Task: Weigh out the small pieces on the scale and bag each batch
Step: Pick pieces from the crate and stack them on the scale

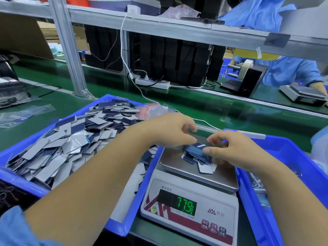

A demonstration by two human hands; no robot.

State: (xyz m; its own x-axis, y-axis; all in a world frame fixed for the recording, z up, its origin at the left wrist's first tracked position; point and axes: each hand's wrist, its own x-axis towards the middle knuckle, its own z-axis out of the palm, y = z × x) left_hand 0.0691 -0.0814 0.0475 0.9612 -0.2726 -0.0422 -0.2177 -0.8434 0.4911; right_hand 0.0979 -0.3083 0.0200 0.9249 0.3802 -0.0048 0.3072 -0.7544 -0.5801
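Only the head view here, looking down at a digital scale [190, 197] sitting on the green desk [204, 107] between two blue bins. The readout glows 77.9, with maybe one more digit I can't make out.

The small pieces [198, 158] being weighed, flat blue and silver rectangular chips, sit in a loose heap on the steel pan [177, 164]. Both hands are right over that heap. The left hand [168, 130] comes in from the left with curled fingers; it looks like it pinches a few chips at the top of the pile, though blur makes that hard to call for sure. The right hand [230, 148] is on the heap's right side, thumb and fingers curled in a loose grip touching the chips' edge.

So the batch lies directly under and between both grips, neither hand clearly nearer. The held chips' long axis seems to run left-right, roughly.

Supply is the left bin [21, 180], piled with the same chips [71, 139], just beside the left forearm. A stack of little zip bags [152, 109] with red strips sits at that bin's far corner, so my guess is the left hand has the shorter reach for bagging. The right bin [284, 157] is mostly out of frame.
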